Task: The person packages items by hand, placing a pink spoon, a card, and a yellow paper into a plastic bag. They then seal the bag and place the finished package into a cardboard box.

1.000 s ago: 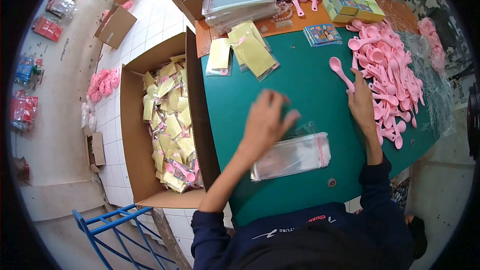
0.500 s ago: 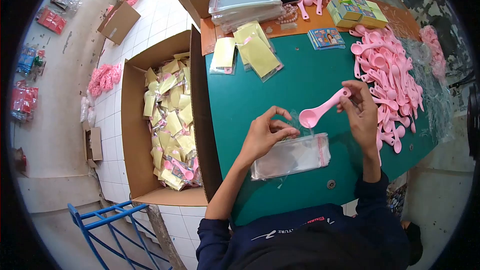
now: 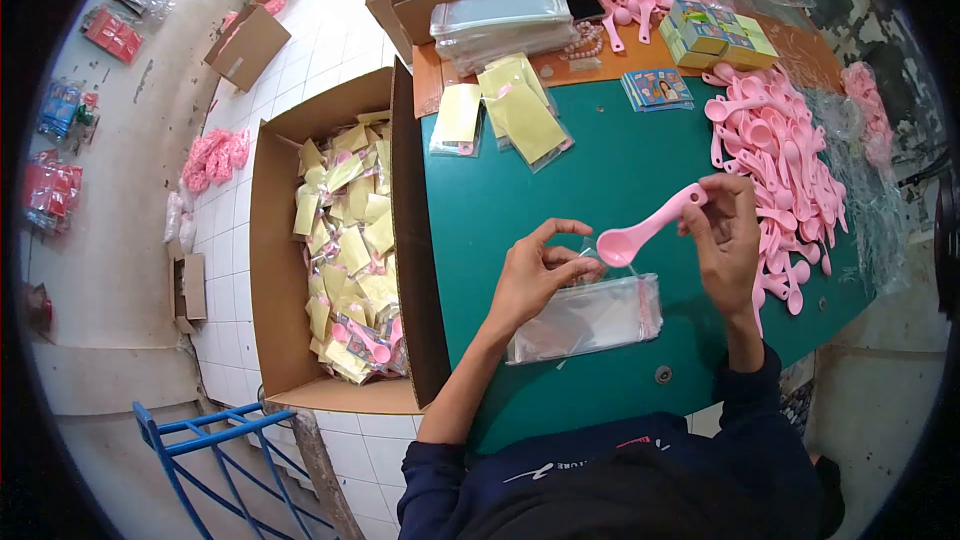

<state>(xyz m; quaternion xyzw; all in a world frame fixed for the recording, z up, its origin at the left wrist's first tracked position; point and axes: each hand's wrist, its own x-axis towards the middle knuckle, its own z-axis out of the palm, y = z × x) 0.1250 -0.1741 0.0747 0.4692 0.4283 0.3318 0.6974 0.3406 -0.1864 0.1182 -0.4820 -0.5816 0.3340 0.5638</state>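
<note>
A pink spoon [image 3: 650, 226] is pinched by its handle end in my right hand [image 3: 726, 240], its bowl pointing left. My left hand [image 3: 545, 270] has its fingers curled around the edge of a clear plastic bag [image 3: 590, 258], close to the spoon's bowl. Below both hands a stack of clear bags [image 3: 590, 318] lies on the green table [image 3: 480, 270]. To the right is a large heap of pink spoons [image 3: 780, 140].
Left of the table stands a tall cardboard box [image 3: 420, 240] holding many packed bags with yellow cards. Filled packets [image 3: 525, 120], picture cards [image 3: 657, 89], card bundles [image 3: 705, 30] and more bags [image 3: 500, 20] lie at the back. A blue metal frame [image 3: 215, 418] is at lower left.
The spoon's bowl has moved slightly down beside the bag at my left hand, and my right hand is slightly lower. The whole view has shifted a little.
</note>
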